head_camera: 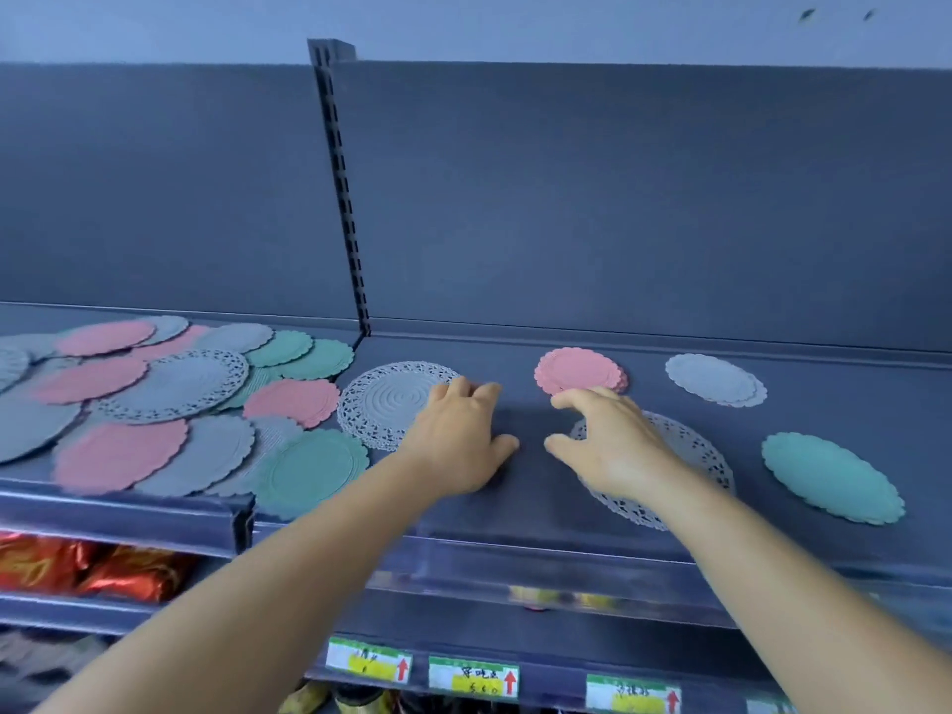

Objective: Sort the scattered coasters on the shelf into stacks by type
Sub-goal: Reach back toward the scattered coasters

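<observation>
Shelf: a dark blue shelf (541,512) runs across the middle of the frame, with a slotted upright post (345,188) dividing its back panel.
Scattered coasters: a loose pile of coasters (170,399) in pink, grey, green and lacy white overlaps at the left of the frame, spilling over the shelf joint.
White lace coaster: a large lace coaster (384,404) lies flat just right of the pile, at centre frame.
Left hand: the left hand (461,438) rests palm down at the right edge of that lace coaster, fingertips on its rim, thumb out to the right; its grip is loose and holds nothing.
Right hand: the right hand (613,440) hovers over a second lace coaster (690,456), fingers relaxed and spread, grip unclosed, forefinger reaching toward the pink stack.
Pink stack: a small pink stack (579,368) sits just beyond the right hand.
Grey stack: a small grey stack (713,378) lies right of the pink one, apart from it.
Green coaster: a large green coaster (832,476) lies alone at right of the frame.
Price tags: green and yellow price tags (474,675) with red arrows line the lower shelf edge.
</observation>
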Demonstrator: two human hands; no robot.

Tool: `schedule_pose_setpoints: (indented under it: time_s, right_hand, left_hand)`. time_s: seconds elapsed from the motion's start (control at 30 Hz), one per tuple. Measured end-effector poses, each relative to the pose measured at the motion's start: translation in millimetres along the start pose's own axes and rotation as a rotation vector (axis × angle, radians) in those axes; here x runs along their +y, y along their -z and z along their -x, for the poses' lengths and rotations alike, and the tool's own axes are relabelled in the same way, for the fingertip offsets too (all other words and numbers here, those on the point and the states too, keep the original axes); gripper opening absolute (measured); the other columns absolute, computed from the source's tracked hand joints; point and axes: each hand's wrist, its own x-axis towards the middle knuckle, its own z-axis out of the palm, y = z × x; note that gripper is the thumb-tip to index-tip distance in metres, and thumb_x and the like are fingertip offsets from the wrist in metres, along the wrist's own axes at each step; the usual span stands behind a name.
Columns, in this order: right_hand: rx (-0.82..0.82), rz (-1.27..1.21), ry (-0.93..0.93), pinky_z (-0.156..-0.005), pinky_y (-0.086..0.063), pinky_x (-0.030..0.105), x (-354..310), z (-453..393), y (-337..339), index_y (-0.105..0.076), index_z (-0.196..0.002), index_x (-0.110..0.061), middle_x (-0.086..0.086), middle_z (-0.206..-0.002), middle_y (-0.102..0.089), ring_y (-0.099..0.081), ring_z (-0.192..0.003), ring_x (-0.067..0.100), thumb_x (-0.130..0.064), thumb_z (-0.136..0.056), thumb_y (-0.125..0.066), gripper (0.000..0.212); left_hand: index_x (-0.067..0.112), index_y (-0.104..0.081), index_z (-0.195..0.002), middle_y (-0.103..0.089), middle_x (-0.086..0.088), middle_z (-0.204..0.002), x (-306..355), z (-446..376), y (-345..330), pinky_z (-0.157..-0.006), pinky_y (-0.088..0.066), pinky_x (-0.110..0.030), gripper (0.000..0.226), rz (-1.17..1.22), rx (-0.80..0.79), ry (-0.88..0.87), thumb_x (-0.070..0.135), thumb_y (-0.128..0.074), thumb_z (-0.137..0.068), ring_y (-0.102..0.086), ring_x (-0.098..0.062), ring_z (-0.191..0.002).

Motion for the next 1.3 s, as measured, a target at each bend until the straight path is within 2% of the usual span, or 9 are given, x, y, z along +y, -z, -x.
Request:
schedule_pose_setpoints:
  time_s: [0.23, 0.4, 0.6, 0.77, 0.9, 1.0, 1.1, 1.17, 1.3]
  right_hand:
    - [-0.144, -0.061, 0.009, -0.099, -0.041, 0.037, -64, -24, -30, -0.033, -0.14, -0.022, 0.003, -0.138, -0.048, -0.041, -0.127, 0.025, -0.035, -0.09, -0.052, 0.055]
    - [-0.158, -0.022, -0.065, -0.1, -0.039, 0.037, -94, -38, -50, -0.03, -0.141, -0.019, 0.007, -0.136, -0.048, -0.032, -0.131, 0.029, -0.038, -0.089, -0.051, 0.059]
    - [0.014, -0.258, -0.28, -0.085, -0.049, 0.035, -107, -59, -61, -0.039, -0.136, -0.016, 0.008, -0.13, -0.048, -0.05, -0.117, 0.029, -0.023, -0.082, -0.062, 0.06]
    - [0.135, -0.399, -0.32, -0.051, -0.033, 0.026, -107, -70, -66, -0.055, -0.082, -0.008, 0.003, -0.071, -0.052, -0.043, -0.06, 0.022, -0.005, -0.074, -0.057, 0.008]
    - [0.217, -0.499, -0.271, -0.053, -0.032, 0.026, -106, -68, -66, -0.062, -0.088, -0.008, 0.004, -0.071, -0.057, -0.041, -0.06, 0.02, -0.006, -0.081, -0.052, 0.013]
    - [0.265, -0.622, -0.289, -0.063, -0.033, 0.027, -102, -66, -66, -0.062, -0.091, -0.006, 0.004, -0.075, -0.057, -0.041, -0.065, 0.019, -0.008, -0.083, -0.051, 0.014]
    - [0.331, -0.686, -0.284, -0.067, -0.043, 0.03, -96, -62, -61, -0.062, -0.086, -0.007, 0.005, -0.077, -0.063, -0.05, -0.064, 0.026, -0.01, -0.081, -0.053, 0.012]
    - [0.409, -0.752, -0.293, -0.08, -0.053, 0.039, -91, -57, -55, -0.065, -0.081, -0.021, 0.003, -0.09, -0.072, -0.065, -0.076, 0.024, -0.009, -0.08, -0.057, 0.014]
    - [0.553, -0.787, -0.344, -0.077, -0.058, 0.044, -78, -41, -35, -0.062, -0.082, -0.029, 0.003, -0.098, -0.07, -0.066, -0.084, 0.021, -0.012, -0.078, -0.063, 0.018]
  left_hand:
    - [0.014, -0.026, -0.147, -0.043, -0.013, -0.14, -90, 13, 39, -0.108, -0.028, -0.038, 0.066, -0.117, -0.018, 0.211, 0.045, -0.047, -0.093, -0.034, -0.032, -0.131]
    - [0.014, -0.037, -0.139, -0.059, -0.012, -0.117, -129, 7, 49, -0.101, -0.035, -0.039, 0.06, -0.157, -0.103, 0.166, 0.05, -0.046, -0.092, -0.046, -0.032, -0.117]
    - [0.018, -0.031, -0.144, -0.061, -0.011, -0.116, -152, -4, 49, -0.099, -0.042, -0.044, 0.072, -0.023, -0.118, 0.089, 0.051, -0.057, -0.086, -0.047, -0.032, -0.118]
    - [0.02, -0.028, -0.145, -0.054, -0.007, -0.131, -159, -15, 51, -0.101, -0.04, -0.045, 0.079, 0.126, -0.143, 0.073, 0.045, -0.067, -0.081, -0.041, -0.03, -0.123]
    - [0.015, -0.025, -0.143, -0.055, -0.008, -0.119, -158, -22, 51, -0.097, -0.043, -0.043, 0.07, 0.219, -0.113, 0.066, 0.032, -0.064, -0.087, -0.046, -0.028, -0.116]
    - [0.014, -0.028, -0.144, -0.054, -0.004, -0.096, -156, -27, 53, -0.074, -0.047, -0.031, 0.059, 0.369, -0.04, 0.064, 0.015, -0.055, -0.092, -0.054, -0.023, -0.087]
    - [0.014, -0.063, -0.107, -0.061, -0.001, -0.079, -154, -34, 55, -0.063, -0.047, -0.026, 0.021, 0.561, 0.056, 0.058, 0.007, -0.056, -0.088, -0.058, -0.021, -0.072]
    - [0.017, -0.06, -0.074, -0.052, 0.003, -0.062, -149, -37, 57, -0.055, -0.042, -0.023, 0.015, 0.595, 0.078, 0.035, 0.009, -0.06, -0.087, -0.048, -0.015, -0.058]
    - [0.007, -0.055, -0.074, -0.051, -0.003, -0.064, -130, -44, 53, -0.075, -0.056, -0.043, 0.022, 0.739, 0.019, -0.006, 0.02, -0.069, -0.083, -0.05, -0.02, -0.062]
